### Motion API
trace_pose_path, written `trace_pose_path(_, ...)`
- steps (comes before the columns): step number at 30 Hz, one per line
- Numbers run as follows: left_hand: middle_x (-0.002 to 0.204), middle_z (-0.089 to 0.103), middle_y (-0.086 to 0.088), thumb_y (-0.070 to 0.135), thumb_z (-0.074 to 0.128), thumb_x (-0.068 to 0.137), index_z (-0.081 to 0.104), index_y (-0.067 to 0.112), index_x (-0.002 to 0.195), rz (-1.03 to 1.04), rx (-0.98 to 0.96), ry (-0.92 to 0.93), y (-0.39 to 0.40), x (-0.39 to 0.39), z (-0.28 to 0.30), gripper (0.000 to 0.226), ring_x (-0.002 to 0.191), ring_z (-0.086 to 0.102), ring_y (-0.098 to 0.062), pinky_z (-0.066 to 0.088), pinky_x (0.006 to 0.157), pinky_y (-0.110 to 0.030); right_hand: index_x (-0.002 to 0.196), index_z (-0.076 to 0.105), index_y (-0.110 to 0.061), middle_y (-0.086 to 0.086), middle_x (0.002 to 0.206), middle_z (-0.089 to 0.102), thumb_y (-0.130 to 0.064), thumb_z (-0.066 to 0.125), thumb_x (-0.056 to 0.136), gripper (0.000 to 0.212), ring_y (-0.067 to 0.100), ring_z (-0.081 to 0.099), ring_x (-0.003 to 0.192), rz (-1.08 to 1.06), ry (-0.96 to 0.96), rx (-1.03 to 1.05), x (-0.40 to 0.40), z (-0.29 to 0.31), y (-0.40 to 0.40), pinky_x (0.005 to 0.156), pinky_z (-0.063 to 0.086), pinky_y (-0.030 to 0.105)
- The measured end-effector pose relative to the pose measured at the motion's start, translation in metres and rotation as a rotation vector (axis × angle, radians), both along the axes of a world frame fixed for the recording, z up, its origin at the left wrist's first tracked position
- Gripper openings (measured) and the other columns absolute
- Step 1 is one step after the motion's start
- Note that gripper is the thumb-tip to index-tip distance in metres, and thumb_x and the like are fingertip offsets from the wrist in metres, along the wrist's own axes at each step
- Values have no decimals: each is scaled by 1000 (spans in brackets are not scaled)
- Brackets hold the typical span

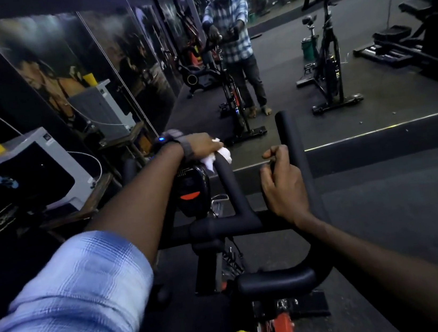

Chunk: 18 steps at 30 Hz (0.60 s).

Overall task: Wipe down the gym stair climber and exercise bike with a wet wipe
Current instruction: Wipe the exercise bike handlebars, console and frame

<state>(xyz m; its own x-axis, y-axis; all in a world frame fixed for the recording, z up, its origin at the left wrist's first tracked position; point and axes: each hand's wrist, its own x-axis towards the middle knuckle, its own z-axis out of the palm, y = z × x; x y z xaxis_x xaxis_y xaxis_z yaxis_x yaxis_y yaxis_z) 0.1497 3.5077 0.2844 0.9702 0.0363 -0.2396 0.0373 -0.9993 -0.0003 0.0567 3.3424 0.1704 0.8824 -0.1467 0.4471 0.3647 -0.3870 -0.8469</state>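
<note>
Head view: left hand (202, 144) presses a soft, limp white wet wipe (220, 155) around the exercise bike's rigid far-left handlebar prong (228, 181), while right hand (284, 185), fingers curled, steadies the right prong (289, 139).

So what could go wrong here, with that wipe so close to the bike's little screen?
Two risks, probably. The left hand presses the wet wipe on the handlebar just beside the console; moisture could reach its electronics. Also, the wipe is bunched up, so it may miss parts of the bar. The right hand rests curled by the right grip; whether it steadies the bike is unclear.
</note>
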Motion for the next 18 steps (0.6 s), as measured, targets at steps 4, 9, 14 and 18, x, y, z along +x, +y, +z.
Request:
trace_pose_path(4,124,63,-19,29,39,104,61,-1,121,96,-509,-68,61,-6,-9,40,107,60,-27,43,97,-34,106,40,-22,4,76,61,-17,46,96,13,34,61,71,19,-7,-15,1,0,2,66,49,50)
trace_pose_path(9,113,70,0,16,35,105,60,3,120,125,-1234,-315,86,-48,-50,32,101,66,-5,47,88,-18,104,39,-25,1,80,61,-18,47,96,13,35,62,76,56,-12,-42,3,1,6,68,48,46)
trace_pose_path(14,122,66,-15,14,43,100,64,-4,119,66,-1463,-380,90,-79,-60,34,116,60,-24,46,102,-31,104,38,-28,6,80,64,-21,47,96,13,36,62,75,95,-1,-90,4,0,11,69,49,47)
trace_pose_path(18,122,63,-25,14,46,96,62,-8,119,72,-1511,-457,78,-88,-58,35,109,61,-29,50,93,-32,106,41,-27,11,89,67,-24,46,97,11,39,63,82,129,-6,-162,0,0,11,71,49,47)
